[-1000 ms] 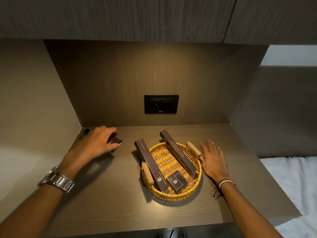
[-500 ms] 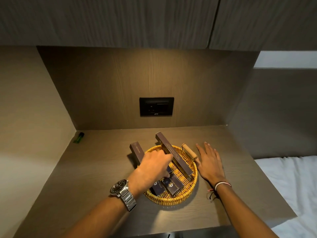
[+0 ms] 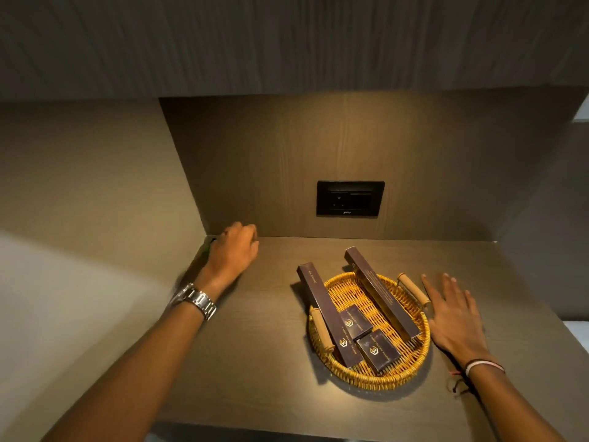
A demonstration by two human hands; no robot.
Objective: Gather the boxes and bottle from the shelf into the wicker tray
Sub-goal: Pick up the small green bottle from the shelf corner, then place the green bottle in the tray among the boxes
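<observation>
L hand [image 3: 234,250] at far left back corner of the shelf [image 3: 255,362], fingers curled downward over the spot where a sliver of green, prob. the bottle [image 3: 211,241], shows at the wall edge. Bottle mostly hidden by the hand; can't tell whether fingers are closed on it or only near it. Wristwatch [image 3: 196,299] on that arm.

R hand [image 3: 454,317] flat on shelf, fingers spread, just beside the wicker tray [image 3: 369,376] on its right side, near the right handle [image 3: 412,288]. Holding nothing.

Tray contents: two long boxes, left one [image 3: 325,317] and right one [image 3: 381,295], both leaning w/ far ends over the rim; two small boxes, [image 3: 355,322] and [image 3: 377,350], lying on the weave toward the near side.

Step in hand, as I judge: last item, picking up the bottle. All four boxes look gathered.

Next move needs: secure pinch on a small item tucked against the wall, lift clear, carry across to tray, set in the free gap between long boxes w/o knocking the leaning ones. R hand is well placed to steady the tray.
</observation>
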